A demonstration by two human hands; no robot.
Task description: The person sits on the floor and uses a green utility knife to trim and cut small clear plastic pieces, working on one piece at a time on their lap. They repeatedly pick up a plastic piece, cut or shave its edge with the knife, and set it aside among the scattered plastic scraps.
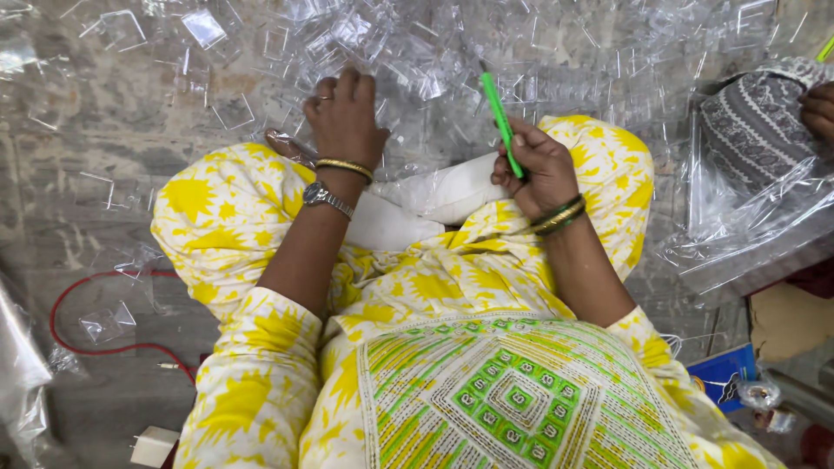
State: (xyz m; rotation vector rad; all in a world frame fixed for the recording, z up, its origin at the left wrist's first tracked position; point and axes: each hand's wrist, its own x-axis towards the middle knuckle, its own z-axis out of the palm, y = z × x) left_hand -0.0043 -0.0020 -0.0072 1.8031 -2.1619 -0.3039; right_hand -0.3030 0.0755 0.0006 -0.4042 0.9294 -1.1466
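A white cushion (pixel 434 204) lies on the lap. The right hand (pixel 539 169) is clamped around a green tool (pixel 501 122); its long axis runs up and slightly left, tip pointing away toward the clear plastic pieces (pixel 417 52) heaped on the floor (pixel 104 130). The left hand (pixel 345 113) rests fingers-down, curled, on those pieces; whether it grips one is unclear.
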